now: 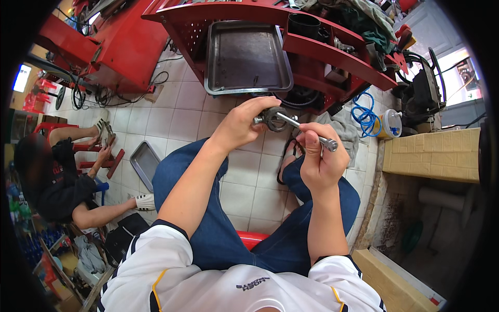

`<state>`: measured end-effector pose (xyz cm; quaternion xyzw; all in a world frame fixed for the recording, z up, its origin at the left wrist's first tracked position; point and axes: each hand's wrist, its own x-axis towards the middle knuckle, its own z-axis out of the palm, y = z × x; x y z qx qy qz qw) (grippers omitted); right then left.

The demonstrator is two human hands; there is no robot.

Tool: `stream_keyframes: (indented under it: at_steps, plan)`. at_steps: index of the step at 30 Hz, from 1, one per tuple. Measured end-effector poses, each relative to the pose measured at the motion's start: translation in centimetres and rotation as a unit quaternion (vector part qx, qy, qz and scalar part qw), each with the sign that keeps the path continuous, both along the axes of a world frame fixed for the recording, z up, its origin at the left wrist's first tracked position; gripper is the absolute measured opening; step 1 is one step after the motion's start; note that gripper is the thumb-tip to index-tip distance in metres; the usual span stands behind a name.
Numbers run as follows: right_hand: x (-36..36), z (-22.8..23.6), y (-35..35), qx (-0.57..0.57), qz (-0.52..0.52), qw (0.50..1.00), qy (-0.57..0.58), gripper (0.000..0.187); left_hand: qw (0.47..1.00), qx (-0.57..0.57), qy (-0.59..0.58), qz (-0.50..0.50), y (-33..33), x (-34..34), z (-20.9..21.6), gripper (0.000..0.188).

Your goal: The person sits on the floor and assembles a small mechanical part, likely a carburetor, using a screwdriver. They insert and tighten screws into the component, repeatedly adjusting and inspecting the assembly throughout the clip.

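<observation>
My left hand (240,124) is closed around a dark metal ring-shaped part (273,122) with bright bolt-like ends sticking out at its sides. My right hand (323,158) grips a shiny steel socket wrench (326,142), whose thick round end points to the lower right. The wrench's far end reaches over the ring part; whether it sits on a bolt I cannot make out. Both hands are held above the gap between my knees, over the tiled floor (241,169).
Ahead, a metal tray (249,86) juts from a red tool cart (343,52). A second tray (145,161) lies on the floor at left, near a seated person (57,177) handling a part. At right are a coiled blue hose (366,114), a white bucket (390,125) and a yellowish ledge (431,154).
</observation>
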<state>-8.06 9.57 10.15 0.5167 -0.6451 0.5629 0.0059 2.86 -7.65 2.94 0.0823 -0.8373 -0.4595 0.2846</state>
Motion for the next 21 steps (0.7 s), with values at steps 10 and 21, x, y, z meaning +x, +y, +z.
stream_keyframes:
  at_steps: [10, 21]
  plan:
    - [-1.0, -0.5, 0.2, 0.042, 0.025, 0.996, -0.069, 0.014, 0.999, -0.04, 0.003, -0.035, 1.3, -0.4, -0.5, 0.071]
    - [-1.6, -1.0, 0.4, 0.035, 0.021, 0.999, -0.022, 0.013, 0.997, 0.016, -0.072, -0.027, 2.1, -0.7, -0.2, 0.064]
